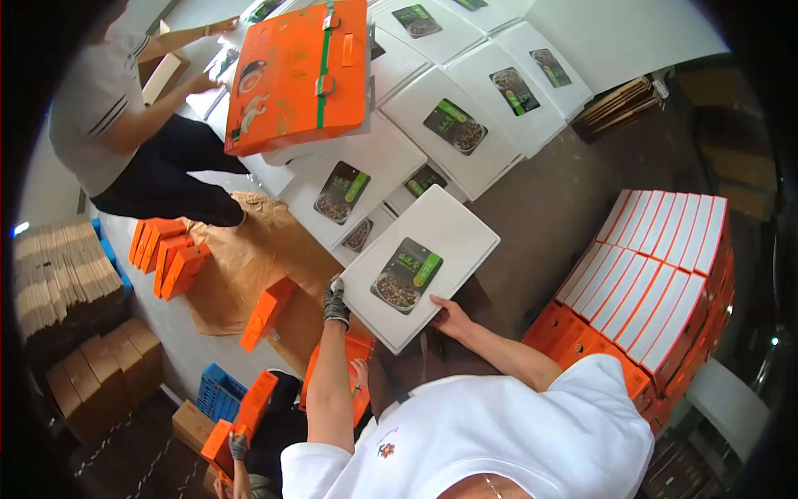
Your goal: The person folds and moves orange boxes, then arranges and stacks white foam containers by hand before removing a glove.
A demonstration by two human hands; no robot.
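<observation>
A white foam box (453, 224) is held out in front of my body, tilted. On its top lies a dark packet (406, 274) with a green label and a picture of food. My left hand (335, 304), in a grey glove, grips the box's left corner. At the near right edge my bare right hand (451, 318) is closed on the same box, its thumb on the top and its other fingers hidden beneath. Beyond it, similar white boxes (474, 170) with packets on them cover a table.
A person (125, 116) stands at the far left by an orange carton (291, 83) with green straps. Orange-and-white cartons (640, 266) are stacked at my right. Below left, another person's gloved hand (238, 447) holds an orange box; flat cardboard (62, 274) and a blue crate (221, 391) stand nearby.
</observation>
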